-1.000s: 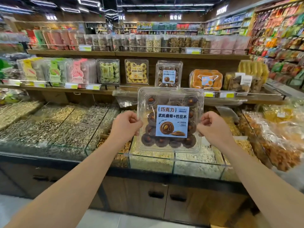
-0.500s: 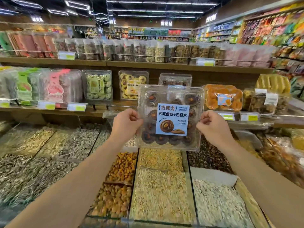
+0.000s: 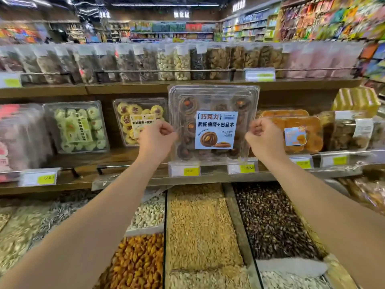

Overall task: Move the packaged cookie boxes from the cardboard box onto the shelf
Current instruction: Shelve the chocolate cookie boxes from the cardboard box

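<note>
Overhead, dim ceiling strip lights; below, wooden shelf, seed bins.

Cookie box upright on shelf btwn two other boxes, above bulk bins.

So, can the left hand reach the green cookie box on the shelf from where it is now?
Probably yes. The green cookie box stands at the shelf front with nothing before it, but the left hand now holds the chocolate cookie box and must let go first.
</note>
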A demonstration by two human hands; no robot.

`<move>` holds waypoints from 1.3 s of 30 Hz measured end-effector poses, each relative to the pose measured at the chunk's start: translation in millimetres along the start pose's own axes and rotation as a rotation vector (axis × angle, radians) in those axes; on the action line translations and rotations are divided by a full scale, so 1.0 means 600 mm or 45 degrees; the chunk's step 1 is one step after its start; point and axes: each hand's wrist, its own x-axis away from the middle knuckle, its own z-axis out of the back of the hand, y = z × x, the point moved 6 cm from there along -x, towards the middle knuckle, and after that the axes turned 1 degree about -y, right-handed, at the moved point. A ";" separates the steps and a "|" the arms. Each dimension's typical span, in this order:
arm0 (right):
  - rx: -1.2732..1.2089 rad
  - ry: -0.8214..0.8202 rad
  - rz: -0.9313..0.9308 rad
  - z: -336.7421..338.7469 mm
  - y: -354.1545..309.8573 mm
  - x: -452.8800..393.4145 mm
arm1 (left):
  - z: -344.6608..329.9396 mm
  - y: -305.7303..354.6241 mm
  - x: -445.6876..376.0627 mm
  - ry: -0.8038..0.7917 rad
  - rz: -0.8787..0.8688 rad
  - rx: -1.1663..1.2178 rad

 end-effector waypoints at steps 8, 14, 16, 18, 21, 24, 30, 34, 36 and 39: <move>-0.042 -0.093 0.010 -0.094 0.074 -0.110 | -0.083 -0.056 -0.107 0.061 0.083 -0.017; -0.052 -0.155 -0.035 -0.156 0.151 -0.131 | -0.149 -0.134 -0.143 -0.005 0.168 -0.110; -0.041 -0.183 -0.055 -0.174 0.174 -0.130 | -0.167 -0.158 -0.146 -0.034 0.212 -0.131; -0.021 -0.193 -0.066 -0.183 0.187 -0.130 | -0.180 -0.170 -0.145 -0.047 0.218 -0.144; -0.007 -0.192 -0.084 -0.188 0.193 -0.131 | -0.187 -0.173 -0.147 -0.038 0.214 -0.157; 0.011 -0.215 -0.120 -0.187 0.192 -0.128 | -0.185 -0.173 -0.147 -0.071 0.238 -0.147; 0.043 -0.187 -0.172 -0.157 0.158 -0.100 | -0.150 -0.147 -0.106 -0.119 0.317 -0.088; 0.120 -0.208 -0.127 -0.127 0.107 -0.033 | -0.109 -0.118 -0.041 -0.140 0.292 -0.138; 0.141 -0.284 -0.107 -0.116 0.078 0.018 | -0.090 -0.105 0.005 -0.171 0.263 -0.162; 0.234 -0.373 -0.080 -0.096 0.032 0.105 | -0.056 -0.096 0.087 -0.219 0.248 -0.116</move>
